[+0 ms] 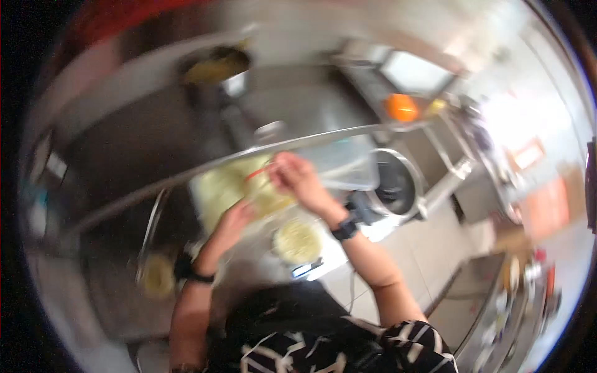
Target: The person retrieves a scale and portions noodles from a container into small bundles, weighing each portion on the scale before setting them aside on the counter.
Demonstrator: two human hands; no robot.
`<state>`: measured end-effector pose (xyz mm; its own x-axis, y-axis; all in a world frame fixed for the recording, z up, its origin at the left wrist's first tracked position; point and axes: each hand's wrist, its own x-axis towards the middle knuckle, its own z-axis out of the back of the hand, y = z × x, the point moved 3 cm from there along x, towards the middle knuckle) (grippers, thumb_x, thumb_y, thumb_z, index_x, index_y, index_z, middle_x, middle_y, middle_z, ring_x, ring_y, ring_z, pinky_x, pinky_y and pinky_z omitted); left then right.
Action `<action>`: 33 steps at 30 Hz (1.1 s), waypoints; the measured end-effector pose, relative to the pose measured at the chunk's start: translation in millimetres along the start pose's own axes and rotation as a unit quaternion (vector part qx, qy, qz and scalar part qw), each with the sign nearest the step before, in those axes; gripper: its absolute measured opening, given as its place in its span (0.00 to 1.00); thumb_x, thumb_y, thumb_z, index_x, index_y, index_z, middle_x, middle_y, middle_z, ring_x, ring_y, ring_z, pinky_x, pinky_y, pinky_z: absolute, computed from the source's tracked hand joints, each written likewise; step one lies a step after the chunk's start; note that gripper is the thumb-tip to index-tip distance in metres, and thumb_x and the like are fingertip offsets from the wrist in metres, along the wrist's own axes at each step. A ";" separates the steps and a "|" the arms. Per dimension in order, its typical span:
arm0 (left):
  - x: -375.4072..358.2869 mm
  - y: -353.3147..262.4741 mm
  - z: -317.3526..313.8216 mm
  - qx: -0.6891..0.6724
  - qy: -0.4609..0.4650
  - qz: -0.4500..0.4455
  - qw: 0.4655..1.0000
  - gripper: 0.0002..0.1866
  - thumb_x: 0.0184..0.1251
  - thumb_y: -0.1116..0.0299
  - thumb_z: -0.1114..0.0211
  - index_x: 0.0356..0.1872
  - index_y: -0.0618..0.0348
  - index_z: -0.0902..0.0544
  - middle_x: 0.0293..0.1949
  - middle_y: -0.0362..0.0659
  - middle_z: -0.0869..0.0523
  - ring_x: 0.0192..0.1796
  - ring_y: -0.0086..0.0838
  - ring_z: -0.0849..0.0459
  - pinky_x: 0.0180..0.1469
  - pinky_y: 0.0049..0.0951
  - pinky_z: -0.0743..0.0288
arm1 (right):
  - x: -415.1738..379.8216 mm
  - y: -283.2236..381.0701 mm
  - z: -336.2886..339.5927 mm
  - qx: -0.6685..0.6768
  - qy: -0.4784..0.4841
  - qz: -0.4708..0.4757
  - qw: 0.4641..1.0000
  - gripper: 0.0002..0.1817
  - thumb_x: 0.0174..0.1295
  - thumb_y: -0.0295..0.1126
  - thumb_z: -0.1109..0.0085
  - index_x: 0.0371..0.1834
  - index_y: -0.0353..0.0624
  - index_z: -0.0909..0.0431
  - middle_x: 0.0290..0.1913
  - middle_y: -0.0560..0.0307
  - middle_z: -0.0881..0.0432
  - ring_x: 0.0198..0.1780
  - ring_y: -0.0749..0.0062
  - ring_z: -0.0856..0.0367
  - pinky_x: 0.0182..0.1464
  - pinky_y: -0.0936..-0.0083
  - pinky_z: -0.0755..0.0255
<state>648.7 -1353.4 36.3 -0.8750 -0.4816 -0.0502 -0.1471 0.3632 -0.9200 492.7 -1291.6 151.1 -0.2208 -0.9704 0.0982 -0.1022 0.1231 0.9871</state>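
Motion blur smears much of the head view. My right hand (297,179) is closed in a pinch above a tray of pale yellow food (214,186). A thin red strip (258,173) sticks out to the left from its fingers; its kind is not clear. My left hand (231,225) reaches over the near side of the tray, lower than the right. Its fingers are too smeared to show whether they hold anything. Just nearer to me, a round bowl of pale shredded-looking food (297,241) sits on a scale with a lit display (305,269).
A translucent plastic tub (342,163) lies right of the tray, beside a round metal pot (398,183). A metal rail (211,163) runs behind the tray. Further back are a dark wok (214,67) and an orange object (402,107). Another yellowish container (158,276) stands at left.
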 end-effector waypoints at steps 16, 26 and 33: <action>-6.5 -113.0 -94.9 0.380 -0.133 -0.320 0.858 0.10 0.64 0.71 0.44 0.45 0.62 0.24 0.48 0.46 0.27 0.53 0.34 0.30 0.56 0.30 0.37 | -51.0 20.7 5.3 -0.104 0.087 -0.066 0.989 0.12 0.65 0.33 0.57 0.49 0.43 0.30 0.34 0.68 0.29 0.34 0.86 0.34 0.37 0.85 0.37; -69.8 -77.8 -64.1 0.045 -0.026 -0.099 0.994 0.10 0.67 0.70 0.50 0.43 0.63 0.22 0.24 0.35 0.25 0.27 0.14 0.29 0.30 0.15 0.35 | -85.3 84.2 24.8 -0.088 0.015 -0.011 0.996 0.12 0.67 0.38 0.58 0.37 0.39 0.33 0.30 0.66 0.37 0.24 0.87 0.44 0.25 0.89 0.49; -81.7 84.5 -45.2 0.108 -0.003 0.093 0.990 0.09 0.66 0.68 0.48 0.42 0.60 0.24 0.27 0.35 0.24 0.30 0.16 0.28 0.34 0.17 0.32 | -116.9 22.7 60.2 -0.108 0.002 -0.118 0.987 0.11 0.68 0.38 0.58 0.35 0.42 0.31 0.24 0.69 0.37 0.25 0.86 0.42 0.26 0.88 0.47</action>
<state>686.9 -1247.3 -19.7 -0.8750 -0.4266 -0.2289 0.1193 0.2682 -0.9559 457.8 -1162.8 154.4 -0.2121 -0.9674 -0.1381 0.0580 -0.1535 0.9864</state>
